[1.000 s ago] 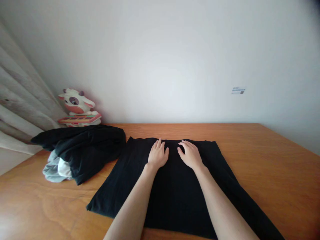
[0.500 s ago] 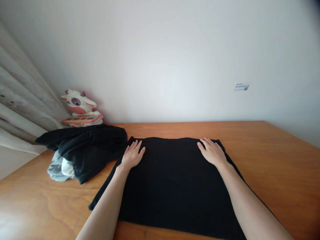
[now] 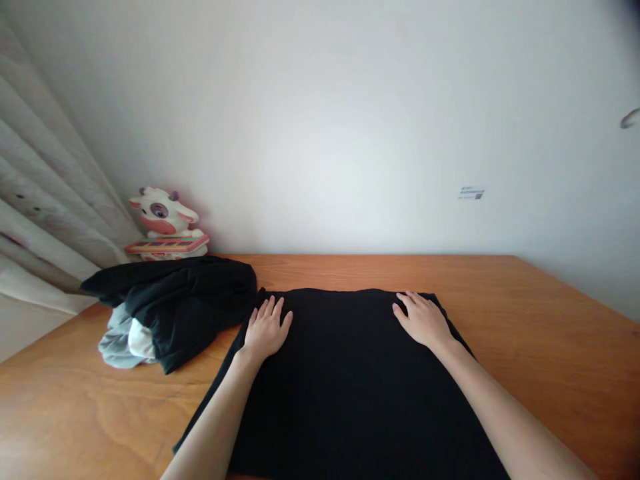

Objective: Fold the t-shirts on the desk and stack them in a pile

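A black garment lies spread flat on the wooden table, its far edge running nearly straight between my hands. Near its far left corner, my left hand rests palm down on the cloth, fingers stretched out. My right hand lies flat close to the far right corner, fingers extended and thumb apart. Neither hand grips the fabric. Both forearms cover parts of the garment's sides, and its near edge is mostly cut off by the bottom of the view.
Left of the garment sits a heap of dark clothing with a grey and white cloth under it. Behind stands a cow-shaped toy keyboard by the curtain. A wall backs the wooden table; a label is stuck on it.
The view has tipped up slightly, so the table and garment sit lower and a hook shows at the right. Both hands stay flat at about the same places on the cloth.
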`<action>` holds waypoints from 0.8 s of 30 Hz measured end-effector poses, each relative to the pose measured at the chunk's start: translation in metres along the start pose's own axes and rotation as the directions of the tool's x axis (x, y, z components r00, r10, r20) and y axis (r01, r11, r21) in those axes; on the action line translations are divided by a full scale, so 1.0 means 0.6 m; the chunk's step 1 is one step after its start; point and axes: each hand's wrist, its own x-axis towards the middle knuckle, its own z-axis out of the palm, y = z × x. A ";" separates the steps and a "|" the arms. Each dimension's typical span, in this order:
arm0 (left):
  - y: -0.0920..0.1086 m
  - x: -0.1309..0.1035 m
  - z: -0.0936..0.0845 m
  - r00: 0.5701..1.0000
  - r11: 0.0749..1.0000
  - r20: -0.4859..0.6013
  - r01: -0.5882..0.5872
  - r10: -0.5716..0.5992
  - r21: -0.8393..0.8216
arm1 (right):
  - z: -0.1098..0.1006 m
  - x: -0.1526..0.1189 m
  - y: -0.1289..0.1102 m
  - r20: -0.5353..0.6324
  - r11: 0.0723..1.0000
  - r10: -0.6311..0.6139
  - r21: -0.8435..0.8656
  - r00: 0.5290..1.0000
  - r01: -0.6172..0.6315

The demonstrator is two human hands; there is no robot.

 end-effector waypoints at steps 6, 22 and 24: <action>0.064 0.021 -0.045 0.997 0.999 -0.073 -0.004 0.008 0.050 | -0.032 0.014 -0.093 -0.109 0.997 -0.070 0.034 0.992 0.074; 0.137 0.039 0.009 0.915 0.898 -0.305 -0.350 0.266 -0.267 | 0.001 0.003 -0.205 -0.129 0.937 -0.165 0.290 0.978 0.196; 0.138 0.023 0.008 0.913 0.896 -0.307 -0.355 0.269 -0.268 | -0.003 -0.011 -0.206 -0.131 0.934 -0.161 0.301 0.978 0.194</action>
